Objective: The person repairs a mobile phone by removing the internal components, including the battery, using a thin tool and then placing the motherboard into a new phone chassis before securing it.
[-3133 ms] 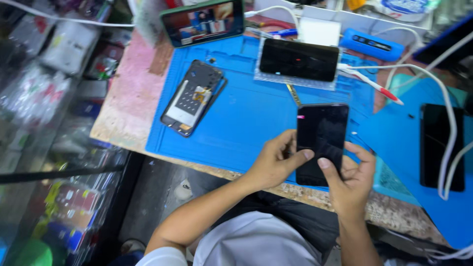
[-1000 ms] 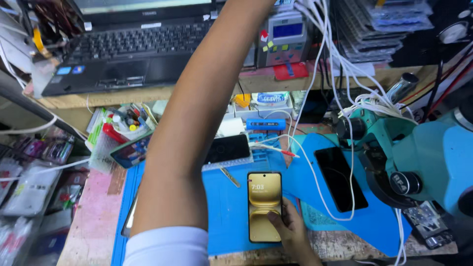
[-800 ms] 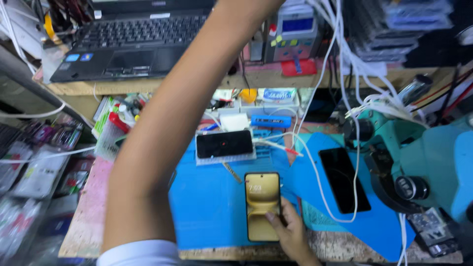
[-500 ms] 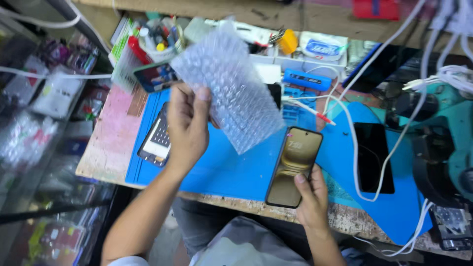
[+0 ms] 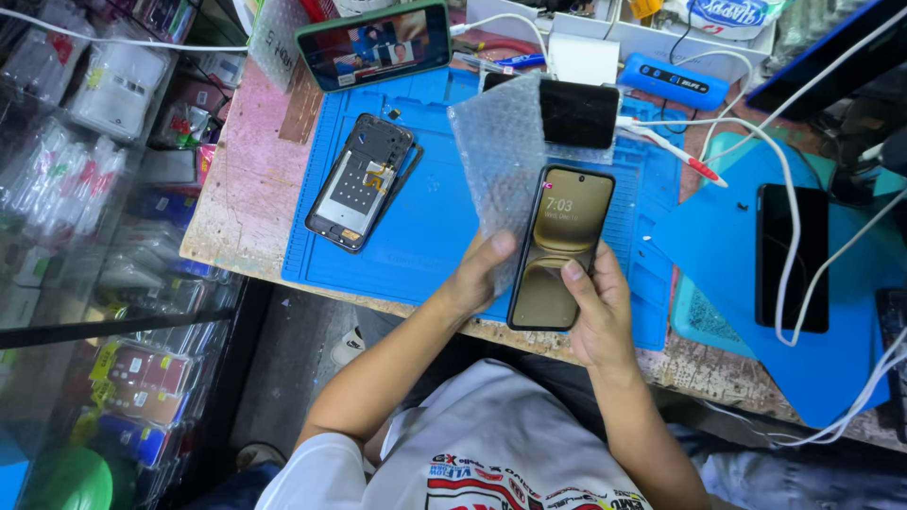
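Observation:
My right hand [image 5: 593, 312] holds a smartphone [image 5: 557, 236] upright over the front edge of the blue work mat [image 5: 444, 217]; its screen is lit with a gold wallpaper. My left hand [image 5: 477, 274] pinches the lower end of a clear bubble-wrap pouch [image 5: 499, 156], which lies against the phone's left side and covers part of it. Both hands are close together, thumbs on top.
An opened phone frame [image 5: 361, 181] lies on the mat's left. A dark phone [image 5: 578, 113] sits behind the pouch, another dark phone [image 5: 792, 255] on a blue pad at right under white cables [image 5: 784, 189]. A phone playing video [image 5: 373, 44] stands at back. Glass shelves with packets [image 5: 85, 189] at left.
My left hand brought the bubble-wrap pouch down from mid-air onto the phone's left side. The right hand raised the lit phone closer to the left hand.

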